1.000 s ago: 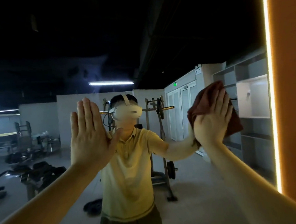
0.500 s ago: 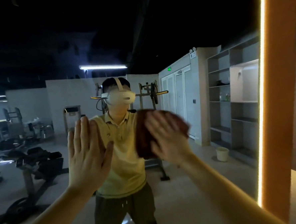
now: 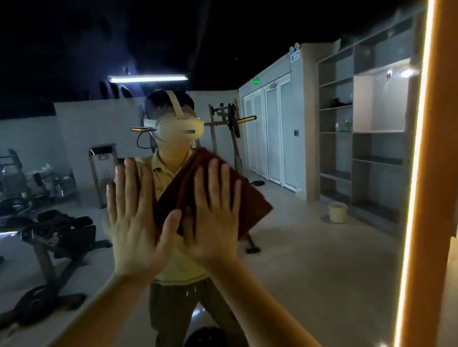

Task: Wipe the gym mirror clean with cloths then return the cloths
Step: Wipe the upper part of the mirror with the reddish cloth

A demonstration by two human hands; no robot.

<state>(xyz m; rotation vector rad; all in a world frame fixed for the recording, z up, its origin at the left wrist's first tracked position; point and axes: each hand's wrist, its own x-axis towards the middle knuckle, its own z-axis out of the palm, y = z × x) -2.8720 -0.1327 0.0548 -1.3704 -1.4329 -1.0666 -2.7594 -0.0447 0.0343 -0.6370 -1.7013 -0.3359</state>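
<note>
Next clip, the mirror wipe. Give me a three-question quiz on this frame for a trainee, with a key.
1. True or false: the left hand presses a cloth against the mirror.
2. Which describes the right hand? A) curled round a bottle B) flat, fingers straight, on the dark red cloth C) hanging at the side
3. In the reflection, what stands on the floor beside the shelves?
Key: 1 false, the left hand lies bare and flat on the glass; 2 B; 3 a pale bucket.
</note>
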